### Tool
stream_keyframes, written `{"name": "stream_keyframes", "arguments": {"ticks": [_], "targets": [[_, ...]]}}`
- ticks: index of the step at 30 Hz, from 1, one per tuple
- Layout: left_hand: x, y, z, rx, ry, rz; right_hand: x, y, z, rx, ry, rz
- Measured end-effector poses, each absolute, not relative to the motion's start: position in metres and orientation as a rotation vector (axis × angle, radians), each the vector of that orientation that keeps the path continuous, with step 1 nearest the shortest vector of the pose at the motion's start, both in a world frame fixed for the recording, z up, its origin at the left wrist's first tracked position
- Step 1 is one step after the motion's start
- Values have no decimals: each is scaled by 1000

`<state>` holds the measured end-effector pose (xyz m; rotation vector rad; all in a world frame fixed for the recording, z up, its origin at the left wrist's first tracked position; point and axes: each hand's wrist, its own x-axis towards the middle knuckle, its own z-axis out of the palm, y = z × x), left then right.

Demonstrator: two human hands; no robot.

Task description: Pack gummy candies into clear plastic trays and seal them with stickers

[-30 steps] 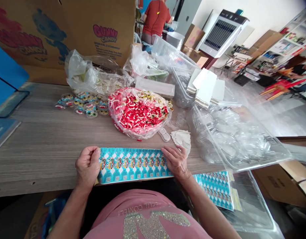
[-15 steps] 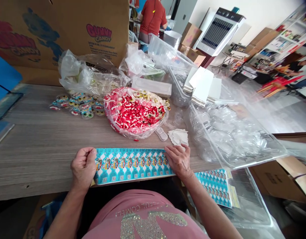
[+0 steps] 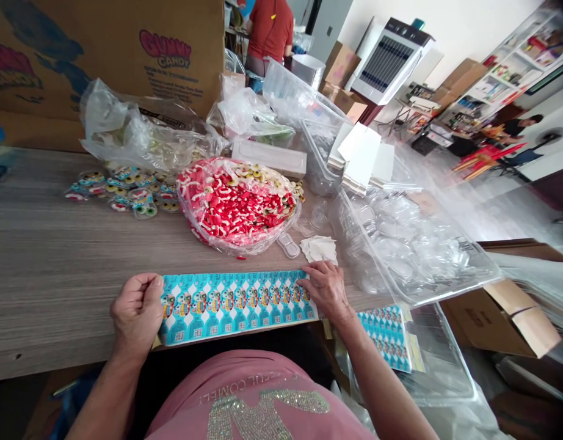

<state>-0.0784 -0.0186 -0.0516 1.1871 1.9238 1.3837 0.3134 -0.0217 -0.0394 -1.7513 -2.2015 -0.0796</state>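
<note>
Two hands: both are pressing a long strip of turquoise printed labels [image 3: 238, 304] flat along the near edge of the worktop [image 3: 57, 263].
Left hand [image 3: 135, 313]: curled nearly closed, it is pinching the strip's left end, apparently keeping it from sliding.
Right hand [image 3: 326, 289]: open, fingers spread and lying on the right end, it is holding the strip taut.
Within reach: a clear bag of red-and-white gummies [image 3: 238, 205] is sitting just behind the strip, beside a clear tub of plastic shells [image 3: 414, 244].
Background: a person in a red shirt [image 3: 267, 30] is working well apart.
</note>
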Motion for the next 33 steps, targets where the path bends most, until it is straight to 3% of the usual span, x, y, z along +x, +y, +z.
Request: {"name": "stream_keyframes", "arguments": {"ticks": [7,19,26,33], "targets": [[-78,-19,-50,1147,1912,1369,315,-32,-45,-1489,-2263,-450],[-74,-17,-50,1507,2005,1231,310,-48,-44,-1512,-2031,-478],[-55,-15,-46,1776,2033,1087,240,-70,-32,-821,-2502,96],[-44,-17,-43,1909,2084,741,236,-57,-44,-888,-2443,344]]}}
